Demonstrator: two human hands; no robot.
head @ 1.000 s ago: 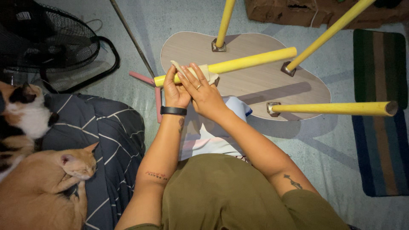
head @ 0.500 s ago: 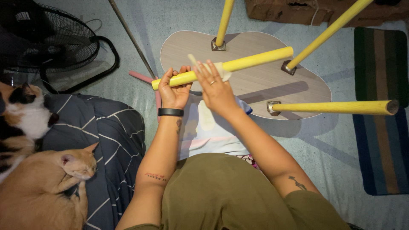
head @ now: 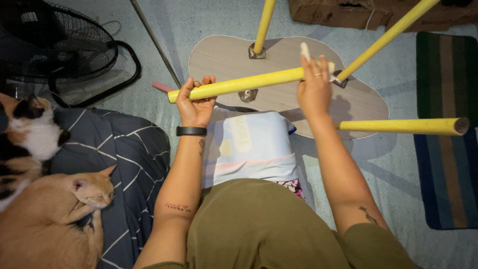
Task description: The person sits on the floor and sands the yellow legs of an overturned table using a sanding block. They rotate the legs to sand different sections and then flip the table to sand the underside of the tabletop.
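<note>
— How is the yellow leg point(head: 249, 83) held?
— The smooth, round wooden rod is gripped near its free end by the left hand point(head: 195, 102), fingers curled shut around it. Farther along, the right hand point(head: 313, 89) is closed over the rod, with a pale cloth-like piece point(head: 304, 51) pinched in its grip.
— And where is the rod placed?
— It is laid level above the upturned tabletop point(head: 224, 62), a flat, kidney-shaped grey board on the floor, beside which an orange cat point(head: 55, 219) is curled on striped bedding point(head: 127, 169).

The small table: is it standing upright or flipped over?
Flipped over. The tabletop lies flat on the floor with its underside up, and the yellow legs and their metal brackets point upward toward the camera.
</note>
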